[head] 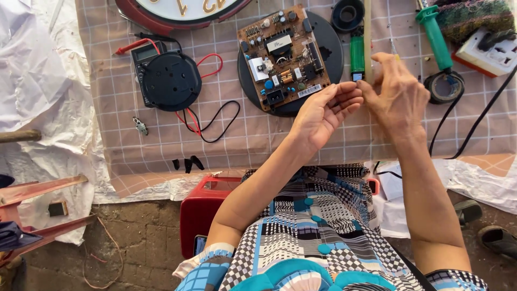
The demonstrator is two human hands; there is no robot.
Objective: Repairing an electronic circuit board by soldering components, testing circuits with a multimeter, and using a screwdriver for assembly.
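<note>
My left hand (325, 110) and my right hand (397, 92) meet fingertip to fingertip above the checked cloth (258, 134), just right of a brown circuit board (281, 56). The board lies tilted on a round black disc (331, 48). My fingers pinch together at one spot; whatever sits between them is too small to make out. A green tube-shaped tool (357, 54) lies just beyond my fingertips.
A multimeter (146, 56) under a round black cover (171, 81) with red and black leads lies at the left. A clock face (183, 8) is at the top. A green-handled soldering iron (436, 37), tape roll (445, 86), power strip (487, 51) and red box (202, 215) are near.
</note>
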